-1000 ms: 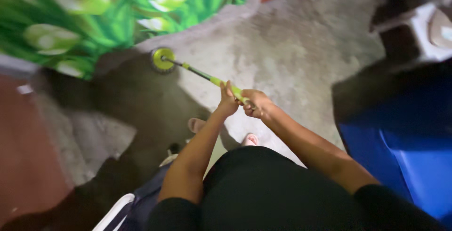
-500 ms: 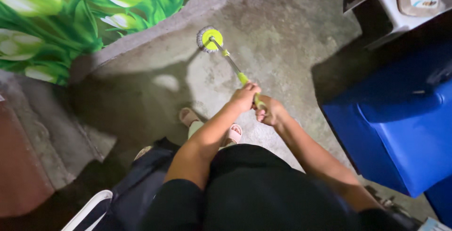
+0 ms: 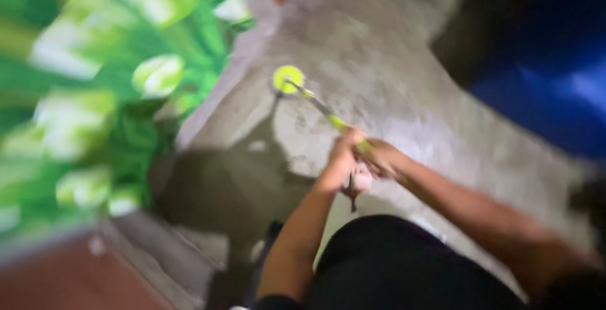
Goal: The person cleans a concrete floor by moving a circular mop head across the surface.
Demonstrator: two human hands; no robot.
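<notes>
Gripping a thin yellow-green stick (image 3: pixel 328 115) with both fists: left hand (image 3: pixel 344 155) wrapped round its near end, right hand (image 3: pixel 379 158) closed just behind, stacked for leverage. Stick slants toward 11 o'clock, its round yellow head (image 3: pixel 288 79) down on the concrete floor (image 3: pixel 404 76). Green flowered cloth (image 3: pixel 95 95) at 9, blue bin (image 3: pixel 543 95) at 2. Blurry.

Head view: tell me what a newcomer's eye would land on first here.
The round yellow-green mop head stands out against the grey concrete floor near the middle, at the far end of a thin yellow-and-dark handle. The left hand and right hand grip that handle close together. On the left, blurred, lies a bright green cloth with pale flower shapes; a deep blue box-like object fills the upper right.
</notes>
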